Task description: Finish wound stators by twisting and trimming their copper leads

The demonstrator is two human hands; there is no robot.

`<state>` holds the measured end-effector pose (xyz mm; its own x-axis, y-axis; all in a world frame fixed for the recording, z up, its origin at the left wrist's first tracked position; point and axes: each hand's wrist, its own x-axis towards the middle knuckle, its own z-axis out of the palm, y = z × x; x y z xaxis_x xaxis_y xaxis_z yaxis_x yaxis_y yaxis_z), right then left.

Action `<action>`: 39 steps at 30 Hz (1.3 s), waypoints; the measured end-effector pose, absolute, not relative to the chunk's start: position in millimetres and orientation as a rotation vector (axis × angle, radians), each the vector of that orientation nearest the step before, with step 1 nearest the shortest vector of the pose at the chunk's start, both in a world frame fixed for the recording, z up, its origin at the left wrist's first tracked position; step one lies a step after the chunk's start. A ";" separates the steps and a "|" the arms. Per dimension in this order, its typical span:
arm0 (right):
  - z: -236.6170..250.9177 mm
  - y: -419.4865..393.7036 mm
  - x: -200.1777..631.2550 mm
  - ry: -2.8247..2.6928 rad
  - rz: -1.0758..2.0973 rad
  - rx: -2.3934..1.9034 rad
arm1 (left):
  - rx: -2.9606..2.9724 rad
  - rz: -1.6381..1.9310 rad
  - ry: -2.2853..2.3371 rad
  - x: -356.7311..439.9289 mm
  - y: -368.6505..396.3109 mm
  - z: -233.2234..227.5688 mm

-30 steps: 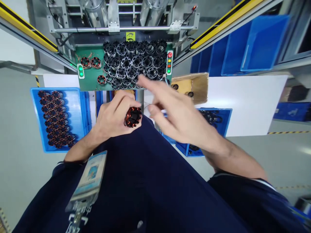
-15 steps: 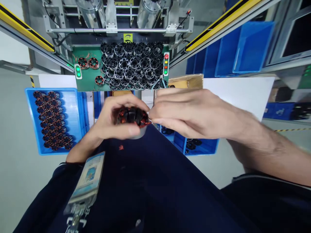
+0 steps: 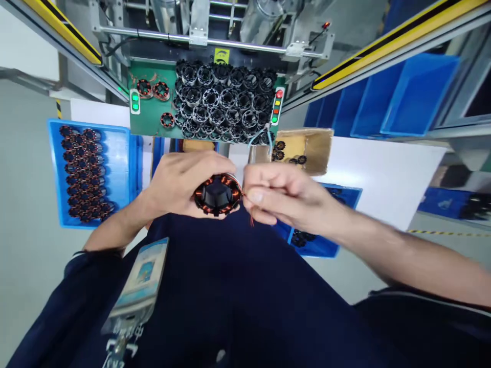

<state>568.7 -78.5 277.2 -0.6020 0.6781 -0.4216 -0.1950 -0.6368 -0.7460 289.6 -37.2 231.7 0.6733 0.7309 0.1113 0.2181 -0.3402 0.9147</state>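
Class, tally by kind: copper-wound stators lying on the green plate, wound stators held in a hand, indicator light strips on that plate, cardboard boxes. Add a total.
Copper-wound stators on the green plate: 3
Held stator, in the left hand, its wire pinched by the right hand: 1
Indicator light strips: 2
Cardboard box: 1
Total: 7

My left hand (image 3: 180, 181) holds a wound stator (image 3: 218, 194) above my lap, and my right hand (image 3: 286, 197) pinches its wire lead (image 3: 251, 219) just to its right. Ahead lies the machine's work plate (image 3: 149, 122) with a cluster of bare stator cores (image 3: 224, 102) on it. To my left sits a bin (image 3: 118, 153) with wound stators (image 3: 82, 174) in rows. A cardboard box (image 3: 314, 145) stands ahead on the right, another bin (image 3: 326, 245) nearer, under my right wrist.
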 end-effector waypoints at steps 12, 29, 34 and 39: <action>288.0 -20.2 619.9 -1.806 1.973 -0.970 | 2.143 0.476 0.613 290.6 -2.6 254.4; 187.0 -0.7 509.5 -2.466 0.731 -0.701 | 1.778 0.340 0.943 132.4 -17.3 201.5; 104.7 50.2 440.1 -2.539 1.186 -1.531 | 0.880 0.620 1.417 68.4 -55.0 127.0; 26.8 135.2 331.2 -2.559 1.019 -1.731 | 0.576 0.720 1.579 59.9 -85.4 64.1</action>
